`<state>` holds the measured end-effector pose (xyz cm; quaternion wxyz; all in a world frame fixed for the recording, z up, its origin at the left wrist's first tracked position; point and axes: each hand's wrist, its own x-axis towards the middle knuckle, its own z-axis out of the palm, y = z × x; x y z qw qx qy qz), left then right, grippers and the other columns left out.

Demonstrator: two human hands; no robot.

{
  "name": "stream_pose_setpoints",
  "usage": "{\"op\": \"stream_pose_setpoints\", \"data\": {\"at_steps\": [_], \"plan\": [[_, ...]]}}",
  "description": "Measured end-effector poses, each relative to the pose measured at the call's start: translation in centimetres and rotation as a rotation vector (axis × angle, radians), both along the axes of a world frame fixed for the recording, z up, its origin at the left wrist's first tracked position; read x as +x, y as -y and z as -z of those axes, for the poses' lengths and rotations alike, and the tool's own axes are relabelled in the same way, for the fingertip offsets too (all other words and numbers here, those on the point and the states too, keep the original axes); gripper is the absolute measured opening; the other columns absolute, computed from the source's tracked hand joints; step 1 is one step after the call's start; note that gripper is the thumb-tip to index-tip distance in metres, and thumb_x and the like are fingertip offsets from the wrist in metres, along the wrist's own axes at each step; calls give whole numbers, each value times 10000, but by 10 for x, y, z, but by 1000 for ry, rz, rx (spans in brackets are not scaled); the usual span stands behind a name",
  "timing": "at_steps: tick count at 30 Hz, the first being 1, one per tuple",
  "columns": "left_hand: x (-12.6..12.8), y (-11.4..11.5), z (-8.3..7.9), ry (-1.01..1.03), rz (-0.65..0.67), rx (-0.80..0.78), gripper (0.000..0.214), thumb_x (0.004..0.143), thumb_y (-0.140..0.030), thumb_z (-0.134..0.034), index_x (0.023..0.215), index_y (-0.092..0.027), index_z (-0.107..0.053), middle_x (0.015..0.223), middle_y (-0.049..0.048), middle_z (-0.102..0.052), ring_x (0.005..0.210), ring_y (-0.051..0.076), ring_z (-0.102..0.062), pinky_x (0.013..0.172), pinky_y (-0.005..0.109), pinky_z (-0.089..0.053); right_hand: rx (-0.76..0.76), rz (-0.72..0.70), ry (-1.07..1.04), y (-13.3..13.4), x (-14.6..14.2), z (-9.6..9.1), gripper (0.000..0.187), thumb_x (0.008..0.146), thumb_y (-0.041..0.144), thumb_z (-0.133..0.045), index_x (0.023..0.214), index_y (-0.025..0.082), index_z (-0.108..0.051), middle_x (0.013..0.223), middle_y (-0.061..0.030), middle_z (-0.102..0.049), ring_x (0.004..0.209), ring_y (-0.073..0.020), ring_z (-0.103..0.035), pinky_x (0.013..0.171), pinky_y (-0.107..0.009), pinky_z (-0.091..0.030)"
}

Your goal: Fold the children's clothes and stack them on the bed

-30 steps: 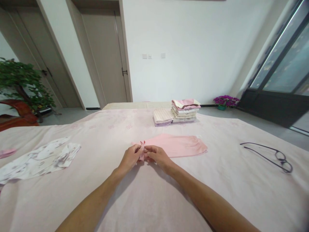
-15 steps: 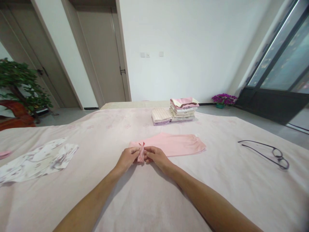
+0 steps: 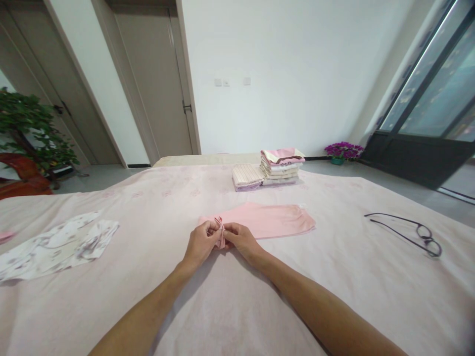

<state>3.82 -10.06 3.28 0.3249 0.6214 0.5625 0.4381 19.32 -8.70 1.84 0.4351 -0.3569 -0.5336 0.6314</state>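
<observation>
A pink garment (image 3: 272, 220) lies flat in the middle of a bed covered with a pale pink sheet (image 3: 230, 306). My left hand (image 3: 200, 242) and my right hand (image 3: 241, 240) meet at its near left corner. Both pinch a small bunched-up edge of the pink cloth between thumbs and fingers, lifted a little off the sheet. The rest of the garment stretches away to the right, smooth and flat.
A white patterned garment (image 3: 55, 244) lies crumpled at the left. Two stacks of folded clothes (image 3: 269, 170) sit at the far side of the bed. Black glasses (image 3: 408, 232) rest at the right. A potted plant (image 3: 25, 128) stands far left, doors behind.
Both hands stay pinched on the pink corner. The bunched edge has been gathered slightly tighter, and the view has shifted a little.
</observation>
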Motion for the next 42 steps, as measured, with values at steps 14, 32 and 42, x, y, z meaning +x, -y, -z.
{"op": "stream_pose_setpoints", "data": {"at_steps": [14, 32, 42], "plan": [[4, 8, -9, -75, -127, 81, 175, 788, -361, -596, 796, -186, -610, 688, -17, -646, 608, 138, -611, 554, 222, -469, -4, 108, -30, -1, -2, 0, 241, 658, 237, -660, 865, 125, -713, 681, -9, -666, 522, -88, -511, 511, -215, -390], [13, 13, -5, 2, -5, 129, 347, 912, -438, -480, 878, -175, -703, 820, 49, -706, 778, 188, -640, 749, 298, -509, -13, 123, -112, 5, -2, -5, 408, 649, 476, -800, 861, 141, -704, 640, -7, -645, 562, -111, -561, 556, -238, -450], [12, 12, 2, -8, 13, 188, 281, 878, -334, -559, 1018, -182, -749, 1048, 90, -727, 969, 220, -660, 914, 343, -487, -53, 98, -139, 4, 4, -6, 468, 724, 591, -707, 835, 137, -674, 646, -31, -659, 573, -123, -600, 533, -222, -457]]}}
